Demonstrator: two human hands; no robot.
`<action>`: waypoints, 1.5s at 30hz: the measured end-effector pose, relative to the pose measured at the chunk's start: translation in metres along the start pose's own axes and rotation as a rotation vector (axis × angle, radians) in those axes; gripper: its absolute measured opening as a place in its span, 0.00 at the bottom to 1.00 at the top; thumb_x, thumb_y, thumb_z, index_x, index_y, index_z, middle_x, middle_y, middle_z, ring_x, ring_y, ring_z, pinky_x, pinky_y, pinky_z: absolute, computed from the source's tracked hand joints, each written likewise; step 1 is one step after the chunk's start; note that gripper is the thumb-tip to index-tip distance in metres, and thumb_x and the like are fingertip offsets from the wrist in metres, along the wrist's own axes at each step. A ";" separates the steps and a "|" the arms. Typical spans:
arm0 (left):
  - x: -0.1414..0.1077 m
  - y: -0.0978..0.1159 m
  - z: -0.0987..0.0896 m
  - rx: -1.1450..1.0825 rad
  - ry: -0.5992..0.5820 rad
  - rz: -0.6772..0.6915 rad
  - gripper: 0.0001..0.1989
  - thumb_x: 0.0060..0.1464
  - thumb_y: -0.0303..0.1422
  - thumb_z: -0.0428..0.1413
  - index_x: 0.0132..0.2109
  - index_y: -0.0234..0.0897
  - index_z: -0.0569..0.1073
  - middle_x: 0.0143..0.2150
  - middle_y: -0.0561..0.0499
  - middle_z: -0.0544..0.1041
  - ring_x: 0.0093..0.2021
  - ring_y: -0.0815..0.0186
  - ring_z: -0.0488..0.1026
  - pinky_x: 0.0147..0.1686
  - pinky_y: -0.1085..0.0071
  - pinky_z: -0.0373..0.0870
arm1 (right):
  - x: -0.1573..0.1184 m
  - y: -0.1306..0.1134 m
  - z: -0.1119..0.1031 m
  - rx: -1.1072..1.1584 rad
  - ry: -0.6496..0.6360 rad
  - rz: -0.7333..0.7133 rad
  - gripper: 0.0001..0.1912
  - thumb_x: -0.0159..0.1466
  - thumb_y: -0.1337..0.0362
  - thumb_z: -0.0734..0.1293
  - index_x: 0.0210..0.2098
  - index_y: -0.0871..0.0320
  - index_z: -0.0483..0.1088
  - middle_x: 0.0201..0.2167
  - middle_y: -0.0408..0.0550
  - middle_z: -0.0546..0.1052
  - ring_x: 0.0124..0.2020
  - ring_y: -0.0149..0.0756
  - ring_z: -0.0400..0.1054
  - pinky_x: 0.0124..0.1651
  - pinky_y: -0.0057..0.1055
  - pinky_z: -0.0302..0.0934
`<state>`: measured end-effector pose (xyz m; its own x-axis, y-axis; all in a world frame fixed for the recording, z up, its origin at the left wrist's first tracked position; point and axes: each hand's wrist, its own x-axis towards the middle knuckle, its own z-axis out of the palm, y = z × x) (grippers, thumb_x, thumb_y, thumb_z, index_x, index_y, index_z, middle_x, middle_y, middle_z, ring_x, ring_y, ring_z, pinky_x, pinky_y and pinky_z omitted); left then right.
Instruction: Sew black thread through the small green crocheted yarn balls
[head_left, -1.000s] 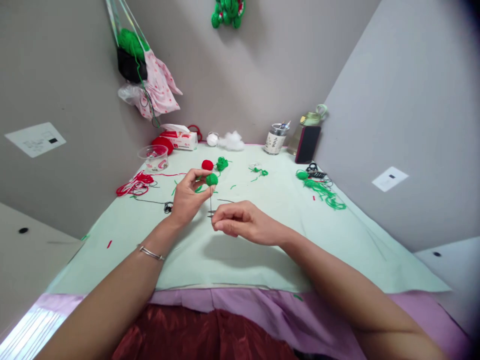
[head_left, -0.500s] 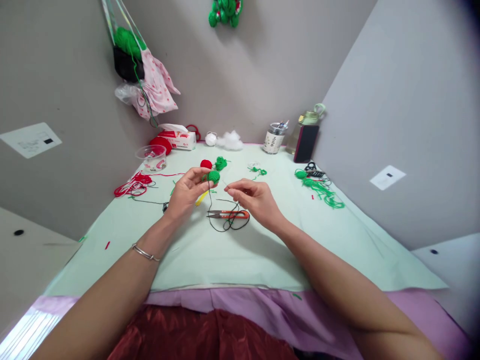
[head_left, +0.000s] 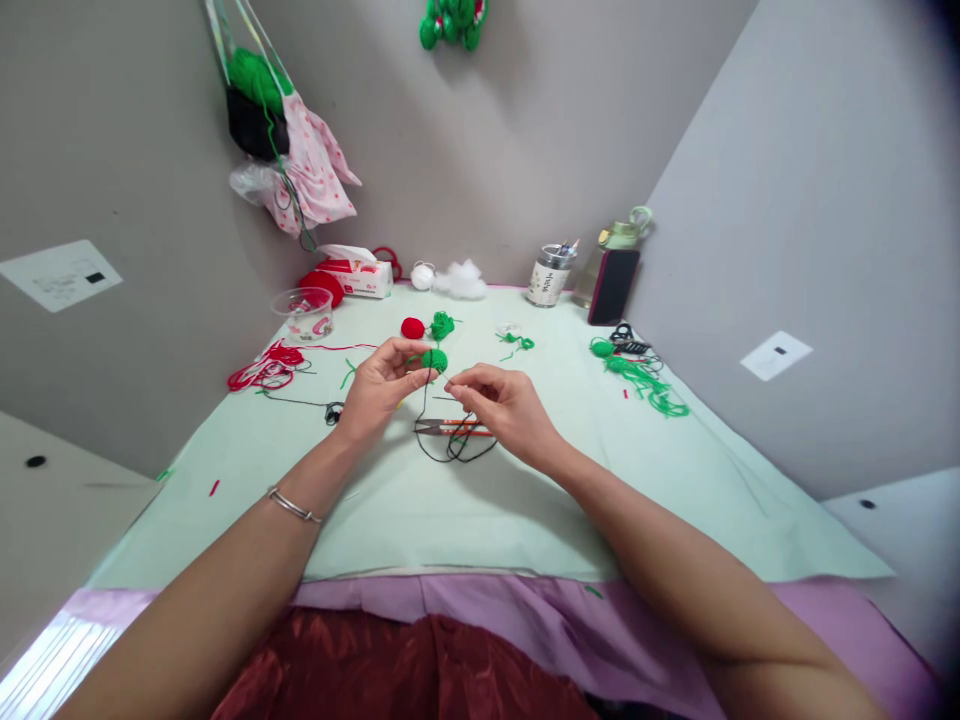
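Between thumb and fingers, my left hand (head_left: pixel 376 395) grips a small green crocheted ball (head_left: pixel 436 359), with a strand of black yarn (head_left: pixel 418 430) hanging from it. Just to its right, my right hand (head_left: pixel 510 408) pinches a thin needle (head_left: pixel 448 379) whose tip is close to the ball; whether it touches cannot be made out. The black yarn loops on the table under my hands, across orange-handled thread snips (head_left: pixel 430 428). Part of the snips is hidden behind my right hand.
A red yarn ball (head_left: pixel 412 328) and a green yarn bundle (head_left: pixel 442 324) lie beyond my hands. Red yarn (head_left: pixel 266 367) is at left, green yarn scraps (head_left: pixel 652 386) at right. Along the back stand a tissue box (head_left: pixel 367 278), white stuffing (head_left: pixel 461 280), a pen can (head_left: pixel 550 275) and a phone (head_left: pixel 613 287).
My left hand and the green ball have shifted slightly right and nearer. The right hand has dropped a little, and the gap between needle and ball is smaller.
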<state>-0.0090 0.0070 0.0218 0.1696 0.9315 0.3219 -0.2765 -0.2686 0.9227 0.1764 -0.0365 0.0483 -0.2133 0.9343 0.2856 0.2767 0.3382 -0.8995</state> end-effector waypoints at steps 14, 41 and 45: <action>-0.003 0.001 0.003 -0.069 -0.071 -0.134 0.17 0.45 0.38 0.70 0.38 0.39 0.73 0.33 0.53 0.79 0.34 0.65 0.77 0.44 0.61 0.73 | 0.004 0.009 0.000 -0.004 0.049 -0.182 0.07 0.63 0.60 0.69 0.33 0.56 0.77 0.29 0.45 0.73 0.29 0.32 0.62 0.34 0.31 0.56; -0.014 -0.010 0.010 0.483 -0.143 0.090 0.12 0.50 0.32 0.64 0.44 0.41 0.78 0.44 0.49 0.71 0.46 0.62 0.73 0.50 0.62 0.70 | 0.011 -0.033 -0.040 0.186 0.158 -0.075 0.10 0.65 0.55 0.67 0.33 0.55 0.70 0.34 0.44 0.78 0.23 0.28 0.67 0.25 0.29 0.54; -0.010 -0.013 0.004 0.510 -0.134 0.083 0.12 0.51 0.33 0.62 0.45 0.42 0.78 0.46 0.48 0.72 0.45 0.61 0.72 0.50 0.61 0.70 | 0.002 -0.088 -0.103 0.144 0.307 -0.113 0.14 0.71 0.59 0.60 0.32 0.56 0.71 0.24 0.37 0.74 0.22 0.23 0.67 0.26 0.32 0.48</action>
<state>-0.0040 -0.0002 0.0075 0.2948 0.8715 0.3918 0.1952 -0.4564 0.8681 0.2479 -0.0528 0.1617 0.0628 0.8896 0.4523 0.1280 0.4423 -0.8877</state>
